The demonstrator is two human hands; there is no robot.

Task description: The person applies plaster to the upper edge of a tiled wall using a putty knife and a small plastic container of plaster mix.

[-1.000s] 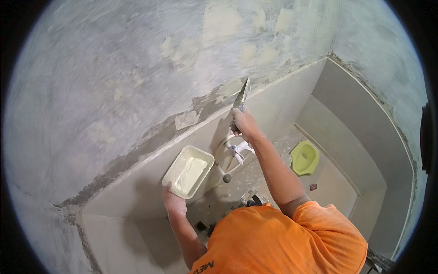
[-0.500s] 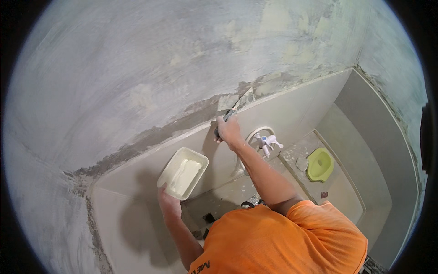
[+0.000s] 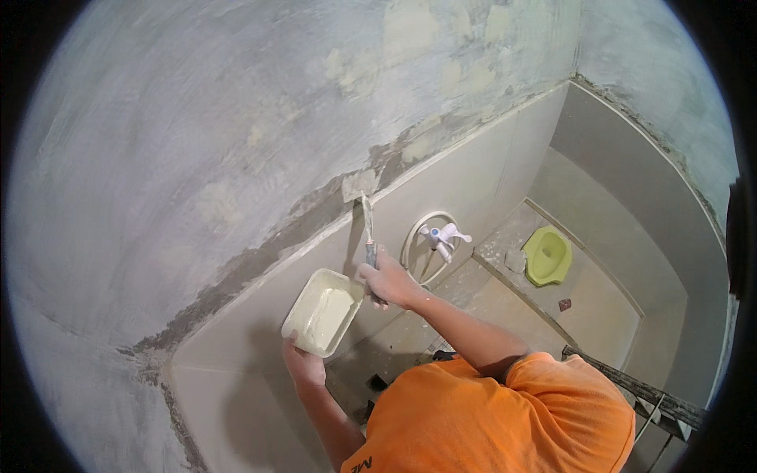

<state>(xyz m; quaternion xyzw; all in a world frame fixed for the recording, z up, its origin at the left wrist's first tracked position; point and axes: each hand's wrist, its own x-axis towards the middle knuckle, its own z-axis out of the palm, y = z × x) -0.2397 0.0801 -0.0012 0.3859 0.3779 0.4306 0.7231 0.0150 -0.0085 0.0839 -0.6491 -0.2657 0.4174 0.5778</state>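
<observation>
My left hand (image 3: 305, 364) grips the lower end of a shallow cream plastic tub (image 3: 296, 314), thumb over its rim. Pale wet putty (image 3: 330, 317) lies inside. Beside the tub's right rim, my right hand (image 3: 388, 281) is closed round the grey handle of a putty knife (image 3: 369, 225). The knife points up, its blade seen nearly edge-on with pale putty on it. Behind the blade tip, a light putty patch (image 3: 360, 185) shows on the rough grey-brown strip (image 3: 260, 264) above the wall panel's top edge.
A white tap (image 3: 443, 239) with a looped white hose is on the panelled wall. Right of it, a yellow-green squat toilet (image 3: 548, 256) sits in a raised floor, near a pale lump (image 3: 516, 261) and a small brown piece (image 3: 564, 304). A dark rail (image 3: 643, 388) crosses at lower right.
My right hand has drawn back from the wall strip toward the tub, and the knife has turned from flat to nearly edge-on. The tub stays in my left hand; the view has shifted.
</observation>
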